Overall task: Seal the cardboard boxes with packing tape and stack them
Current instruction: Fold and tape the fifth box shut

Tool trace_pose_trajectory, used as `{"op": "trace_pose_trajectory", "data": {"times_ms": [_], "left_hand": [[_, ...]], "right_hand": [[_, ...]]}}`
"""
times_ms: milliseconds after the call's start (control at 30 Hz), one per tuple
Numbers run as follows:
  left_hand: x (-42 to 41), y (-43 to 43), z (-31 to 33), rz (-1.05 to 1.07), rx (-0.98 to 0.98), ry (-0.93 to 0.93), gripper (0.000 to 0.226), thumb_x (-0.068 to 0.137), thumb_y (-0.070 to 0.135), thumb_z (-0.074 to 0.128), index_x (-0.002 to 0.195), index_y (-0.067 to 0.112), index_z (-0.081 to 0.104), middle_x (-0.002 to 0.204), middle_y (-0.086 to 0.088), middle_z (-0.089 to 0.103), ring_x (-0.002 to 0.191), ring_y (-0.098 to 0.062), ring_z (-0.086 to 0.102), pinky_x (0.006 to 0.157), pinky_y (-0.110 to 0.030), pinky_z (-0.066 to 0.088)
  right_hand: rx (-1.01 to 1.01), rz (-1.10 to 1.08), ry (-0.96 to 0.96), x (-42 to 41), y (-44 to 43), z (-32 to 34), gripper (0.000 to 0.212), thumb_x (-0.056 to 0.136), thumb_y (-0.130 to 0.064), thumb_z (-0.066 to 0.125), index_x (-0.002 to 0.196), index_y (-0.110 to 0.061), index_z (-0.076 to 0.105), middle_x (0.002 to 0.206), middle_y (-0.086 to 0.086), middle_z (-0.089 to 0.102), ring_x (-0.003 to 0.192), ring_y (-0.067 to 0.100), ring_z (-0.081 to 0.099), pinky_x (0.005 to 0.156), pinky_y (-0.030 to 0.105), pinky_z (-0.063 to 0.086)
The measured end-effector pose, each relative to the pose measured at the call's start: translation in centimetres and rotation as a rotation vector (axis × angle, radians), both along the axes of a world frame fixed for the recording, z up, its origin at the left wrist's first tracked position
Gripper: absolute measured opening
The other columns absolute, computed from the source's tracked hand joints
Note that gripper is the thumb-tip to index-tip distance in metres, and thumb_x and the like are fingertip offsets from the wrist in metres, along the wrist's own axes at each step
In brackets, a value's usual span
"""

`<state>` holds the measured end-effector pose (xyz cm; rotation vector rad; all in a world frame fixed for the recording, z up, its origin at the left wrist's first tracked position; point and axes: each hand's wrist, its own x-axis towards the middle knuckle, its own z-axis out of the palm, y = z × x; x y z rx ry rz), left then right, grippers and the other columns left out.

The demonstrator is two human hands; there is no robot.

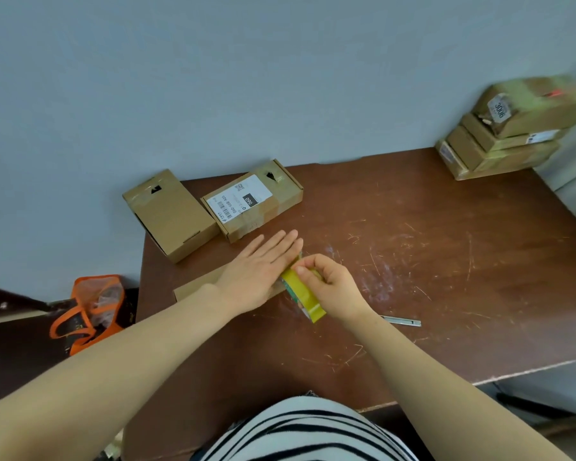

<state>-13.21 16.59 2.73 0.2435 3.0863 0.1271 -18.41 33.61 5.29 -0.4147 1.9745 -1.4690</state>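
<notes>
just now the left hand [256,274] lies flat, fingers straight, on a low cardboard box [197,284] whose long axis runs leftward from the tape roll [305,296], which the right hand [330,287] pinches at the box's right end, seemingly touching it.

Top: a striped garment [306,430], seen at the lower edge of the view, covering the torso.
Stripes: thin black bands on white, running crosswise and bending with the rounded fabric.
Left forearm [130,354]: bare from the wrist to the frame edge.
Right forearm [439,377]: bare along all that shows.
Left hand [260,274]: bare.
Right hand [333,287]: bare; the nails that show are short.
</notes>
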Motion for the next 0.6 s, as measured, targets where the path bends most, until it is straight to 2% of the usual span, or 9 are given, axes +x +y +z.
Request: {"op": "trace_pose_trajectory", "data": {"times_ms": [67,100,200,300,367,433,500,533,600], "left_hand": [[0.0,-0.1,0.4,0.093,0.042,-0.114,0.066,0.097,0.039,0.037,0.152,0.035,0.001,0.161,-0.003,-0.003,0.148,-0.019,0.001,0.116,-0.042,0.023],[0.1,0.0,0.7,0.145,0.044,-0.136,0.067,0.098,0.036,0.041,0.150,0.043,-0.001,0.161,-0.007,-0.001,0.147,-0.023,0.007,0.112,-0.039,0.027],[0.2,-0.1,1.0,0.209,0.120,-0.202,0.073,0.097,0.032,0.052,0.143,0.057,0.000,0.140,-0.002,0.027,0.125,-0.021,0.036,0.096,-0.033,0.037],[-0.3,-2.0,0.1,0.269,0.683,-0.451,0.080,0.087,0.026,0.070,0.138,0.053,0.015,0.124,0.006,0.046,0.116,-0.014,0.048,0.100,-0.027,0.040],[-0.3,-3.1,-0.8,0.355,0.837,-0.475,0.078,0.081,0.026,0.075,0.137,0.049,0.026,0.132,0.006,0.054,0.124,-0.013,0.050,0.106,-0.033,0.040],[-0.3,-3.5,-1.6,0.421,0.529,-0.370,0.080,0.083,0.047,0.069,0.146,0.044,0.019,0.152,-0.003,0.036,0.139,-0.020,0.033,0.111,-0.042,0.032],[0.4,-2.7,-2.0,0.467,0.185,-0.279,0.097,0.081,0.060,0.061,0.153,0.025,0.006,0.160,-0.010,0.012,0.146,-0.026,0.013,0.117,-0.042,0.018],[0.8,-2.1,-2.1,0.470,0.146,-0.312,0.110,0.077,0.064,0.062,0.153,0.017,-0.002,0.161,-0.011,0.000,0.148,-0.026,0.002,0.119,-0.043,0.007],[1.9,-0.5,-2.7,0.427,0.104,-0.449,0.135,0.063,0.076,0.064,0.150,0.012,-0.018,0.156,-0.009,-0.025,0.144,-0.025,-0.024,0.115,-0.049,-0.015]], "right_hand": [[-0.015,0.015,-0.028,-0.2,-0.2,0.2,0.007,0.097,-0.017,0.054,0.096,-0.012,0.059,0.081,0.004,0.062,0.054,0.014,0.063,0.055,0.032,0.057],[-0.023,0.020,-0.058,-0.1,-0.2,0.4,0.006,0.096,-0.018,0.054,0.098,-0.014,0.059,0.085,0.006,0.063,0.055,0.016,0.064,0.056,0.034,0.057],[-0.120,0.011,-0.199,0.0,0.6,1.1,0.014,0.095,-0.011,0.056,0.106,-0.019,0.060,0.097,0.006,0.064,0.064,0.014,0.065,0.056,0.028,0.055],[-0.208,0.080,-0.220,-0.3,1.6,1.9,0.044,0.089,0.004,0.059,0.121,-0.026,0.056,0.092,0.008,0.067,0.073,0.016,0.065,0.064,0.028,0.054],[-0.164,0.103,-0.181,-0.5,1.1,2.0,0.053,0.087,0.003,0.062,0.129,-0.028,0.051,0.081,0.004,0.068,0.070,0.014,0.063,0.066,0.026,0.053],[-0.104,0.061,-0.126,-0.8,-0.6,1.4,0.050,0.089,-0.006,0.065,0.133,-0.023,0.049,0.081,-0.005,0.070,0.072,0.007,0.064,0.070,0.020,0.053],[-0.062,0.024,-0.080,-1.6,-2.8,0.2,0.050,0.090,-0.015,0.064,0.137,-0.020,0.047,0.115,0.000,0.067,0.102,0.009,0.063,0.091,0.028,0.052],[-0.033,0.005,-0.061,-2.1,-3.9,-0.2,0.052,0.091,-0.018,0.063,0.139,-0.019,0.045,0.130,0.002,0.059,0.117,0.012,0.056,0.101,0.034,0.046],[0.018,0.007,-0.047,-3.2,-5.6,-0.8,0.054,0.093,-0.023,0.061,0.143,-0.016,0.041,0.142,0.005,0.049,0.130,0.018,0.047,0.109,0.040,0.039]]}}
